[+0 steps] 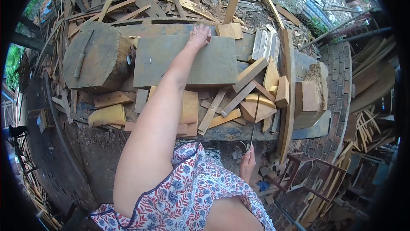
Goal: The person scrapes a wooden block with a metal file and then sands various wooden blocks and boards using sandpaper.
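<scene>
My left hand reaches to the far edge of a large grey-green wooden block, its fingers round a small reddish-brown piece of wood. Low on the right, my right hand is closed on a long thin tool, seen edge-on and pointing up over the wood pieces. A pale looped part shows by its grip. Cut wood pieces, among them a pale plank and a triangular piece, lie on the bench in front of the large block.
A thick log section sits at the left, and a rough squared block at the right. An upright-looking beam crosses the bench's right part. Scrap wood lies behind. A wooden frame stands lower right.
</scene>
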The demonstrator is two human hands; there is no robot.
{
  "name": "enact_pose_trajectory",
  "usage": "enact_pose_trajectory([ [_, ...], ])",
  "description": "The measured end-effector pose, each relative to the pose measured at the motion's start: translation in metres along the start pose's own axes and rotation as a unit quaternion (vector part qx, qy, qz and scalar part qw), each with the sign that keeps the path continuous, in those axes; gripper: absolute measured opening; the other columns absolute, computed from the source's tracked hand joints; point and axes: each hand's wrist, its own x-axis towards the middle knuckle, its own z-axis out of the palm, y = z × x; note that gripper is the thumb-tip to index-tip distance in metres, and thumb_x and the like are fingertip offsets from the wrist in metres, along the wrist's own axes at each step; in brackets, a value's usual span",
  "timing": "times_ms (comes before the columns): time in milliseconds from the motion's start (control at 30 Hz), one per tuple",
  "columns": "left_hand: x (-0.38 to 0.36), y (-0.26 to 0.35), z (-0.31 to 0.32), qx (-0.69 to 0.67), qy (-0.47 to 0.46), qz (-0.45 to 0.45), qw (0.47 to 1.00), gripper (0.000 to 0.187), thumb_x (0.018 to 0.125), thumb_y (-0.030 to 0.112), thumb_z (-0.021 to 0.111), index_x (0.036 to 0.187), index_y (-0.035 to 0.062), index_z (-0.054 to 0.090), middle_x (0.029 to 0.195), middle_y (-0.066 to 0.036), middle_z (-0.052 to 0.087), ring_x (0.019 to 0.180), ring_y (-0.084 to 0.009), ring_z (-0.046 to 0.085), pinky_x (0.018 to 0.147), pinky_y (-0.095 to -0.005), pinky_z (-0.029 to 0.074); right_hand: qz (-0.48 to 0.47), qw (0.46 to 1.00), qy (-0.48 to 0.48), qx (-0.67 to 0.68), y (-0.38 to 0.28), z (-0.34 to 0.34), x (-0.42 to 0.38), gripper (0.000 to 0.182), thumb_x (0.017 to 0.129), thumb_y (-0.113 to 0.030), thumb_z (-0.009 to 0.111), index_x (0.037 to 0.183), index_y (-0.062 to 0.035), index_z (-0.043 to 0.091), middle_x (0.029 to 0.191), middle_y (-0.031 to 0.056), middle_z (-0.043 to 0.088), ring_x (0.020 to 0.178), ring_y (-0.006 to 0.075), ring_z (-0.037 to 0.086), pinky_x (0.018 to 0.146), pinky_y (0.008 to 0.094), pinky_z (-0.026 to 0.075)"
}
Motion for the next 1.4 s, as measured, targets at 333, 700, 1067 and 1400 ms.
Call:
enact_pose_trajectory([
  [333,-0.115,0.052,0.013,-0.096,0.005,-0.004,0.995,0.065,0.062,0.021,0.076,0.116,0.0050,0.044,0.114,-0.017,0.042,0.106,-0.0375,0.044,0.089,-0.0455,0.041,-0.103,0.977,-0.129,-0.136,-0.050,0.017,0.084,0.038,0.093,-0.020,0.042,0.131,-0.0164,0.042,0.116,0.0205,0.055,0.106,0.0353,0.053,0.082,0.0384,0.045],
  [700,-0.172,0.064,0.016,-0.127,0.035,-0.138,0.982,0.091,0.064,0.029,0.078,0.133,-0.0006,0.027,0.119,-0.024,0.042,0.112,-0.0396,0.042,0.096,-0.0426,0.034,-0.018,0.944,-0.324,-0.052,-0.015,0.081,0.166,0.039,0.094,-0.029,0.040,0.131,-0.0176,0.042,0.118,0.0187,0.055,0.112,0.0281,0.052,0.089,0.0333,0.040],
  [1067,-0.124,0.126,0.036,-0.117,0.120,-0.298,0.940,0.068,0.068,0.040,0.069,0.120,0.0045,0.043,0.115,-0.023,0.040,0.109,-0.0386,0.041,0.091,-0.0509,0.035,-0.077,0.954,-0.290,-0.012,-0.009,0.051,0.173,0.041,0.095,-0.029,0.040,0.134,-0.0159,0.041,0.071,-0.0008,0.046,0.063,0.0075,0.039,0.059,0.0232,0.037],
  [1400,-0.211,0.086,-0.016,-0.815,-0.007,-0.145,0.561,0.051,0.079,0.036,0.058,0.118,0.0063,0.044,0.115,-0.011,0.048,0.105,-0.0222,0.051,0.087,-0.0363,0.045,0.014,0.966,-0.227,0.120,-0.001,0.025,0.124,0.045,0.096,-0.028,0.040,0.137,-0.0089,0.034,0.061,-0.0081,0.031,0.049,0.0001,0.028,0.041,0.0166,0.024],
])
